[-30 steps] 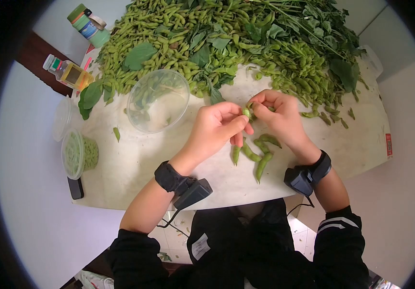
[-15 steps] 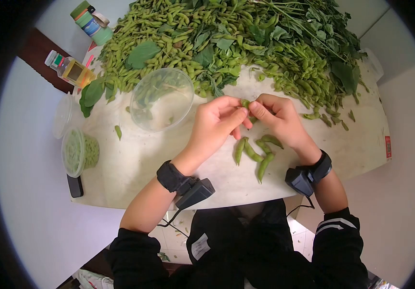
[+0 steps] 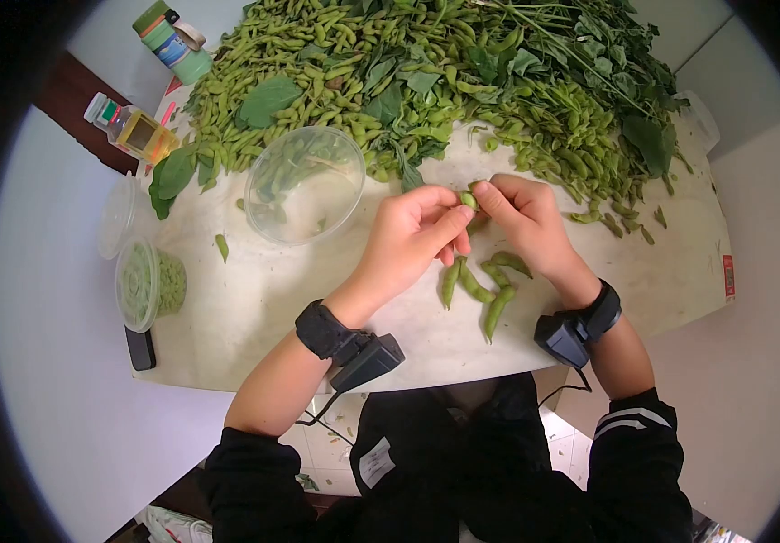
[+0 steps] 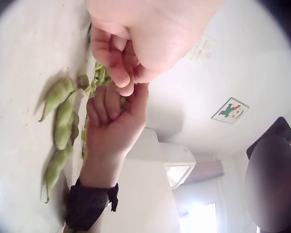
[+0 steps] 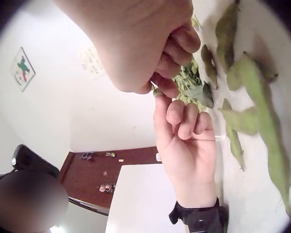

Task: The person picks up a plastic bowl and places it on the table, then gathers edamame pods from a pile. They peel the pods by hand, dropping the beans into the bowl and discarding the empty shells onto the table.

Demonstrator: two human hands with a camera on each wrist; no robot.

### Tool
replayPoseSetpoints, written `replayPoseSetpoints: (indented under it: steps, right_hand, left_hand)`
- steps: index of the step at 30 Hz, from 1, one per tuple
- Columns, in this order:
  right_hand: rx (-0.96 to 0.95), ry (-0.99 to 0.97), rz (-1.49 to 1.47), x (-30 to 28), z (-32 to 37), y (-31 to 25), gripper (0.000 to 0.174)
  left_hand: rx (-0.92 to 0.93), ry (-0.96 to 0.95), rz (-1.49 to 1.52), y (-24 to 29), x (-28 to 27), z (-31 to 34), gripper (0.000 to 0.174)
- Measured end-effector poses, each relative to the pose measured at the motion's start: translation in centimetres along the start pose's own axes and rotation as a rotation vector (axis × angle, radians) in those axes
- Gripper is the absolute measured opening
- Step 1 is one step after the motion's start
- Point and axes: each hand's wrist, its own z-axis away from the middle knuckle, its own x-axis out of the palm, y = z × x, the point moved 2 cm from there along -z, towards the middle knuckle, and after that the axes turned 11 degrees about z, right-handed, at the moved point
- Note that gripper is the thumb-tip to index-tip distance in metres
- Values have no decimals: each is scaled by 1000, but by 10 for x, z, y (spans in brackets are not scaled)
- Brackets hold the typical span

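Observation:
Both hands meet above the white table (image 3: 254, 308) and pinch one green soybean pod (image 3: 468, 200) between their fingertips. My left hand (image 3: 412, 237) grips it from the left with thumb and forefinger, and my right hand (image 3: 518, 217) grips it from the right. Most of the pod is hidden by the fingers in both wrist views. Several loose pods (image 3: 478, 286) lie on the table just below the hands, also seen as pods (image 4: 58, 121) in the left wrist view and pods (image 5: 254, 92) in the right wrist view.
A big heap of pods, leaves and stems (image 3: 444, 72) fills the far half of the table. A clear plastic bowl (image 3: 304, 185) stands left of the hands. At the left edge are a tub of shelled beans (image 3: 147, 286), a lid (image 3: 116, 217), a bottle (image 3: 132, 131) and a dark phone (image 3: 142, 349).
Both hands stayed together on the pod, shifting slightly up the table and reworking their fingertips on it. One loose pod below the hands lies a little differently from a second ago.

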Motion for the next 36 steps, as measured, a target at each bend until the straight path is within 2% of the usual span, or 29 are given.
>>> replayPoseSetpoints:
  steps: [2, 6, 8, 12, 18, 20, 21, 27, 32, 36]
  right_hand:
    - [-108, 245, 85, 0, -3, 6, 17]
    - [-87, 246, 130, -4, 1, -3, 14]
    - [-335, 164, 214, -1, 0, -3, 17]
    - [-325, 97, 273, -4, 1, -7, 20]
    - [-200, 51, 257, -4, 1, -7, 20]
    - [-242, 162, -33, 1, -1, 1, 17]
    - [-242, 162, -33, -1, -1, 1, 17]
    - [-234, 167, 277, -8, 3, -11, 18]
    - [-421, 245, 330, -6, 3, -14, 23]
    - [-500, 183, 394, -4, -1, -3, 24]
  left_hand:
    - [-10, -1, -8, 0, 1, 0, 17]
    - [-31, -5, -39, -1, 0, 0, 20]
    - [-25, 9, -35, -1, -2, 0, 20]
    - [-2, 25, -28, -3, -3, -1, 21]
    - [-30, -3, -43, -3, -2, -1, 20]
    - [-32, -6, -49, -2, -1, 0, 19]
    - [-33, -8, -54, -2, 0, 0, 19]
    - [5, 14, -15, 1, -1, 1, 18]
    - [-1, 52, -12, 0, -3, 0, 19]
    - [-1, 48, -30, -2, -4, 0, 19]
